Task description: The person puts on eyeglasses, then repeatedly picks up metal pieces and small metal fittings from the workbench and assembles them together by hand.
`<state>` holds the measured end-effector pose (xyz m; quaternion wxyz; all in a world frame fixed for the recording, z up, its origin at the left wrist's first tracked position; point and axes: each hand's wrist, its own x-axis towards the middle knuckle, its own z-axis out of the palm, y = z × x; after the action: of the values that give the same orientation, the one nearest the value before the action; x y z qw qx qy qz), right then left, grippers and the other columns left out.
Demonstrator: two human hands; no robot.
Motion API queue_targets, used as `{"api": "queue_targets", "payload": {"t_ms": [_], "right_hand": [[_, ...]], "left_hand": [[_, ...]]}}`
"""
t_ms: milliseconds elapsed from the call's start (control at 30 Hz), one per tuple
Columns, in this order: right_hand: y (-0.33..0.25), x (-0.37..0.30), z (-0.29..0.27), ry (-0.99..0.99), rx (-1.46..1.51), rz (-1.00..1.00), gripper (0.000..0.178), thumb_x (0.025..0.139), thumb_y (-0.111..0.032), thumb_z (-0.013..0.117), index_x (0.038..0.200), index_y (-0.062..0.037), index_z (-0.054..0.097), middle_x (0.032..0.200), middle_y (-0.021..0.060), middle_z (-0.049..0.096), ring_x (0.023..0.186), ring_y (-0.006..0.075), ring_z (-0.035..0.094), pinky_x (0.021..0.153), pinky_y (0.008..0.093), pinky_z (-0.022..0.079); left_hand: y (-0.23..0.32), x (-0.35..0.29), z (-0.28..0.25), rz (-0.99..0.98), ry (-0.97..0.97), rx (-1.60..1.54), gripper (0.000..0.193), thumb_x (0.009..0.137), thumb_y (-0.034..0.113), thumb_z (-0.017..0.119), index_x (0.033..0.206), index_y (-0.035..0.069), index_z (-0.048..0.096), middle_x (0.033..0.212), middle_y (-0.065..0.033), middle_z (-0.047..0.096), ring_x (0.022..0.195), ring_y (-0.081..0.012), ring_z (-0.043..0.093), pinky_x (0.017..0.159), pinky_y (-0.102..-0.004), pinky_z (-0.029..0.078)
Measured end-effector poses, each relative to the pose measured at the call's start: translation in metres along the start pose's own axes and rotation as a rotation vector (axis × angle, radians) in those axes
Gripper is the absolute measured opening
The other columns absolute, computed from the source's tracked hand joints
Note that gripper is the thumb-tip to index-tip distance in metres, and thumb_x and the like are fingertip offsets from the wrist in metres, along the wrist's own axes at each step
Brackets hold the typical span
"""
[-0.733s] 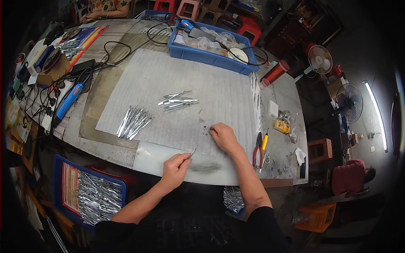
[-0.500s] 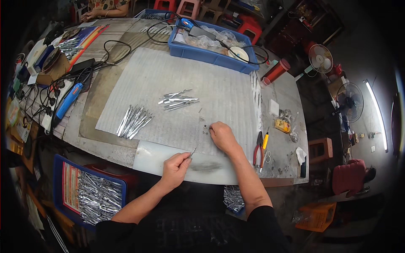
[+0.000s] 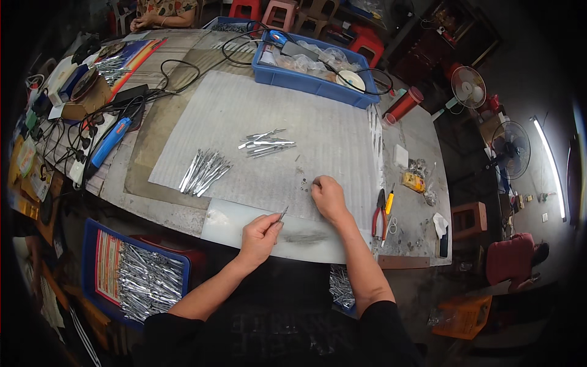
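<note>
My left hand is closed around a slim pointed metal piece, holding it above the near edge of the white sheet, tip upward. To its right my right hand rests low on the sheet, fingers curled down and pinched; whatever they hold is hidden. Close by its fingertips lie several tiny dark metal parts and a short thin pin. Farther off on the sheet are a loose group of slim silver metal pieces and, to its left, a denser bunch of similar pieces.
White foam sheet covers the table. A blue tub stands behind. Red-handled pliers and a yellow-handled screwdriver lie right. A blue bin of silver pieces stands lower left. Another person's hands are at the far left.
The whole view has shifted slightly, moving the scene rightward. My left hand has risen a little with the metal piece, and its point now tilts up. My right hand stays beside the tiny parts.
</note>
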<state>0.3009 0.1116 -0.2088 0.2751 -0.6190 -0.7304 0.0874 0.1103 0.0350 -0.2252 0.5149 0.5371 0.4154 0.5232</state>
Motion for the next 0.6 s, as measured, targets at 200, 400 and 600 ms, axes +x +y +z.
{"api": "queue_targets", "payload": {"t_ms": [200, 400, 600], "right_hand": [[-0.036, -0.045, -0.009, -0.054, 0.749, 0.400, 0.012, 0.078, -0.010, 0.056, 0.082, 0.0012, 0.056, 0.069, 0.0012, 0.053, 0.066, 0.0039, 0.046, 0.059, 0.0182, 0.038], [-0.063, -0.070, -0.008, -0.050, 1.256, 0.466, 0.010, 0.080, -0.008, 0.054, 0.086, 0.0000, 0.054, 0.073, -0.0026, 0.051, 0.065, 0.0033, 0.044, 0.059, 0.0170, 0.036], [-0.066, -0.077, -0.005, 0.007, 1.477, 0.497, 0.007, 0.080, -0.007, 0.055, 0.084, -0.0016, 0.053, 0.070, -0.0008, 0.050, 0.061, 0.0058, 0.043, 0.056, 0.0179, 0.035]], "left_hand": [[0.022, -0.006, 0.004, -0.183, 0.016, -0.179, 0.022, 0.079, 0.003, 0.055, 0.101, 0.001, 0.058, 0.067, -0.0009, 0.052, 0.049, -0.0044, 0.044, 0.044, -0.0186, 0.037], [0.022, -0.006, 0.008, -0.015, -0.021, -0.047, 0.024, 0.079, 0.001, 0.055, 0.103, 0.003, 0.058, 0.065, -0.0022, 0.052, 0.053, -0.0056, 0.046, 0.047, -0.0194, 0.038], [0.024, -0.006, 0.012, 0.170, -0.031, 0.056, 0.026, 0.079, -0.002, 0.053, 0.104, 0.003, 0.058, 0.067, -0.0009, 0.049, 0.056, -0.0055, 0.042, 0.049, -0.0184, 0.034]]}}
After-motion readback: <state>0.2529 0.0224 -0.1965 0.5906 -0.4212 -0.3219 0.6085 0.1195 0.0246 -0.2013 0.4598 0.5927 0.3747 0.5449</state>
